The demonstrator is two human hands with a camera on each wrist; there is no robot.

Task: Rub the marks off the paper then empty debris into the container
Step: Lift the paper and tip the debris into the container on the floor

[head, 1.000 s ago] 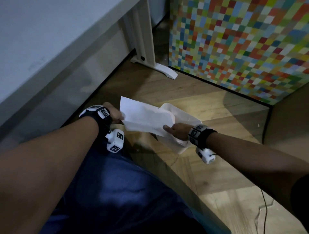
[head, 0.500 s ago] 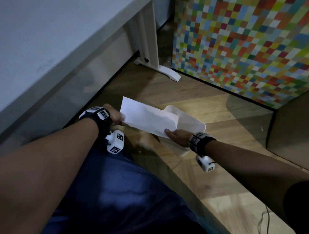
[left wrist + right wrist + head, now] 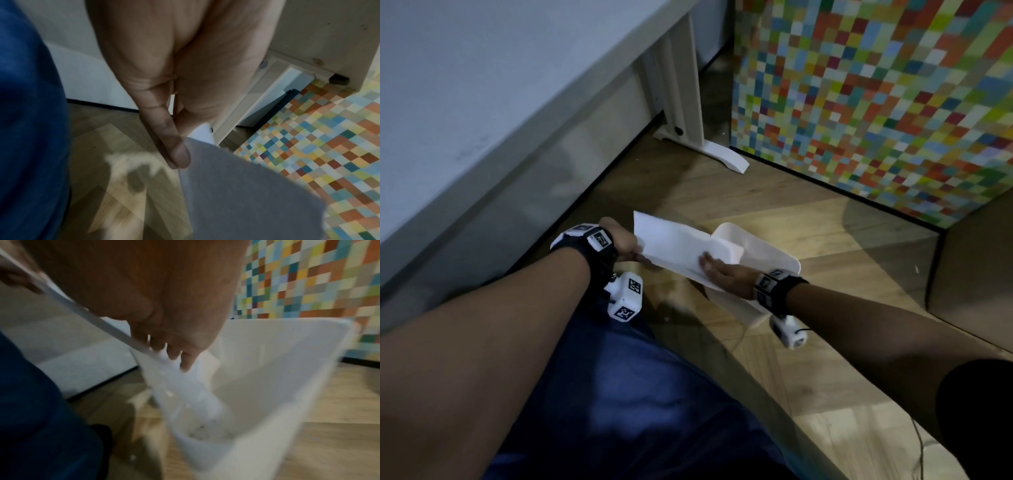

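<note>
A white sheet of paper (image 3: 674, 245) is tilted over the open white container (image 3: 774, 248) on the wooden floor, its lower right end dipping inside. My left hand (image 3: 635, 253) pinches the sheet's left edge; in the left wrist view the thumb (image 3: 179, 154) presses on the paper (image 3: 246, 186). My right hand (image 3: 710, 263) lies on top of the sheet with fingers stretched out. In the blurred right wrist view those fingertips (image 3: 185, 361) touch the paper (image 3: 185, 386) above the container (image 3: 287, 369). Small dark crumbs (image 3: 205, 431) lie at its bottom.
A white desk (image 3: 482, 85) stands on the left with its leg and foot (image 3: 688, 113) behind the container. A multicoloured checkered panel (image 3: 876, 102) walls the back right. My blue-clad leg (image 3: 637, 411) is below. Bare wooden floor (image 3: 842, 359) extends to the right.
My right hand let go of the paper's near right corner and now lies flat on top of the sheet. The left hand keeps its pinch.
</note>
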